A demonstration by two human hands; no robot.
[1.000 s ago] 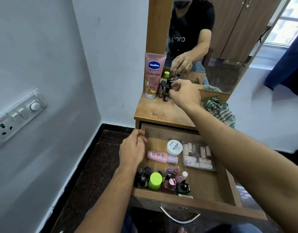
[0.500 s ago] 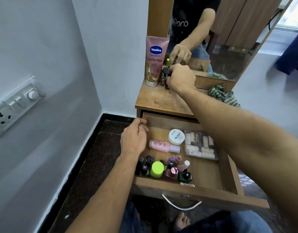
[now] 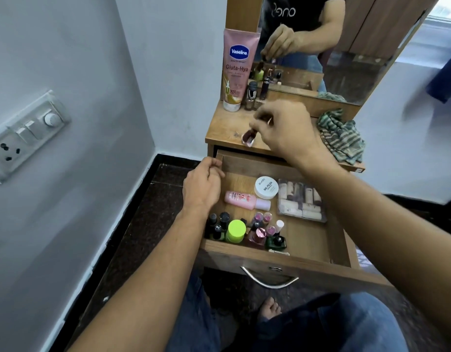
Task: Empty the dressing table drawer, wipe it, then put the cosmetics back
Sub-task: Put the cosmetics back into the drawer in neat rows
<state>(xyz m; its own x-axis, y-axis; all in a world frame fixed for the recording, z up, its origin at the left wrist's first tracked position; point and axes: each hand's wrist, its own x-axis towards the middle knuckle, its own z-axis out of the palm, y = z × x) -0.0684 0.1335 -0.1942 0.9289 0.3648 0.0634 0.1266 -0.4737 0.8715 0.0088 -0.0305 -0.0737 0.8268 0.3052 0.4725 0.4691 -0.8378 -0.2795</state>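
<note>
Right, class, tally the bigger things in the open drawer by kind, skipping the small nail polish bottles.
white round jar: 1
pink bottle: 1
clear plastic box: 1
lime-capped pot: 1
Total in the drawer: 4

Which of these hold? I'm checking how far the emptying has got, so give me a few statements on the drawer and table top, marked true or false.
1. The drawer is pulled open and holds cosmetics. True.
2. The Vaseline tube lies flat in the drawer. False: it stands upright on the table top.
3. The right hand pinches a small bottle over the table top. True.
4. The left hand holds the lime-capped bottle. False: it holds the drawer's left wall; that bottle stands in the drawer.
5. The striped cloth lies on the table top. True.
</note>
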